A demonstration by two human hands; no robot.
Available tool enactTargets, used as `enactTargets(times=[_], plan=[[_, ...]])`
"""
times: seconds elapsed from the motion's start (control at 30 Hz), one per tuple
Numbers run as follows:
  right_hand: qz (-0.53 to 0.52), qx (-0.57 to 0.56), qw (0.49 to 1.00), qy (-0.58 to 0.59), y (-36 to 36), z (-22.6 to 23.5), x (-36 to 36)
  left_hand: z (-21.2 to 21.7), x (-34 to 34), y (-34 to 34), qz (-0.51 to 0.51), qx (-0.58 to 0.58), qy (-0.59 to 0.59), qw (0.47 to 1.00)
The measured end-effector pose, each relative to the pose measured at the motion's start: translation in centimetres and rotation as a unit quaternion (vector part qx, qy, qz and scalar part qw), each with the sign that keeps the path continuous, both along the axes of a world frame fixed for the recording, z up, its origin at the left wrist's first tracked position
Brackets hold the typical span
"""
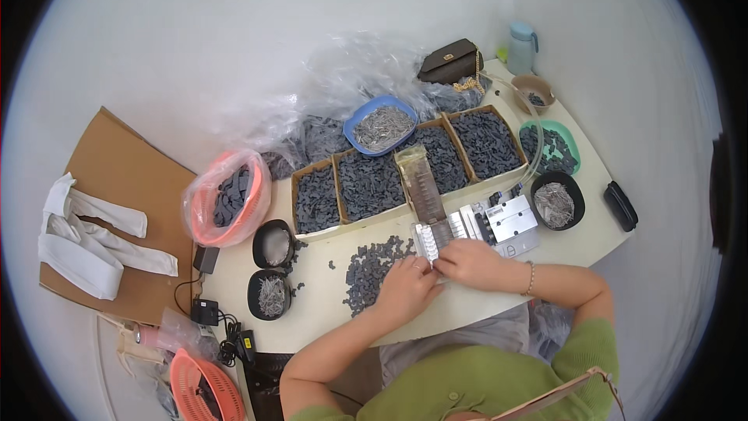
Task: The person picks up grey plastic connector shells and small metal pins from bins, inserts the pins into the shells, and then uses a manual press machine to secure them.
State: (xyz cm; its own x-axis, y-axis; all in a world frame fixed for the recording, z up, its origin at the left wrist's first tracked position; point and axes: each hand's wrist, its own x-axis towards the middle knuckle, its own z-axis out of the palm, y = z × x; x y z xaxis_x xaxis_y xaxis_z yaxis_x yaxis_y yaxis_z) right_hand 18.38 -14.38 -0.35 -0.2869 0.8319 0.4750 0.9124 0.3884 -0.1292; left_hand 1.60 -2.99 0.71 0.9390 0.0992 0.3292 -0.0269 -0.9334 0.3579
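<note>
My left hand point(405, 288) and my right hand point(477, 267) meet at the near end of a small bench fixture. The fixture has a white ribbed block point(426, 242), a tilted clear chute point(423, 191) and a silver metal block point(512, 219) at its right. Fingers of both hands are bent and drawn together; what is between them is too small to make out. Beside my left hand lies a loose pile of small dark grey curved parts point(370, 271). My right hand rests against the fixture's front, covering part of it.
Behind the fixture stands a divided cardboard tray point(351, 228) of dark parts, with a blue bowl point(360, 143) of metal pins on its back edge. Black bowls point(269, 314) hold pins at left and right. A green bowl point(575, 152), black case point(620, 206) and pink basket point(200, 228) stand around.
</note>
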Motion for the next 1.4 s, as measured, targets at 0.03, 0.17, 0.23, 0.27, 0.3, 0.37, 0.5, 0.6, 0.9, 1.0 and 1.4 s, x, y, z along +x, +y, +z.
enactTargets(times=[0.03,0.17,0.23,0.27,0.3,0.37,0.5,0.6,0.9,1.0,1.4], plan=[[0.004,0.010,1.000,-0.025,-0.4,0.1,-0.5,0.4,-0.4,1.1,-0.024,-0.052,0.008,0.998],[-0.012,0.054,0.993,-0.108,-1.6,0.3,-1.6,2.5,0.5,7.0,0.088,-0.015,-0.027,0.996],[-0.017,0.048,0.990,-0.135,-1.6,0.5,-1.8,2.3,2.0,9.9,0.140,0.017,-0.088,0.986],[-0.017,0.020,0.991,-0.129,-1.6,0.7,-1.8,2.3,2.9,10.8,0.144,0.028,-0.068,0.987],[-0.017,-0.008,0.992,-0.122,-1.7,1.0,-1.9,2.3,3.7,11.4,0.148,0.038,-0.048,0.987],[-0.013,-0.055,0.996,-0.072,-1.7,1.3,-1.6,2.0,5.2,12.5,0.152,0.042,0.008,0.987],[-0.013,-0.089,0.994,0.065,0.1,1.0,1.8,1.9,7.1,13.4,0.145,0.013,0.111,0.983],[-0.105,-0.065,0.990,0.073,2.5,3.3,5.3,2.1,6.9,13.8,0.137,0.017,0.123,0.983],[-0.242,-0.042,0.948,-0.201,9.8,2.6,9.7,2.9,5.9,13.7,0.182,-0.037,-0.050,0.981],[-0.249,-0.025,0.948,-0.194,10.4,2.3,9.5,3.3,4.8,10.8,0.170,-0.292,-0.014,0.941],[-0.048,-0.207,0.958,0.193,3.6,4.5,5.0,-1.1,0.5,0.4,-0.033,0.111,-0.068,0.991]])
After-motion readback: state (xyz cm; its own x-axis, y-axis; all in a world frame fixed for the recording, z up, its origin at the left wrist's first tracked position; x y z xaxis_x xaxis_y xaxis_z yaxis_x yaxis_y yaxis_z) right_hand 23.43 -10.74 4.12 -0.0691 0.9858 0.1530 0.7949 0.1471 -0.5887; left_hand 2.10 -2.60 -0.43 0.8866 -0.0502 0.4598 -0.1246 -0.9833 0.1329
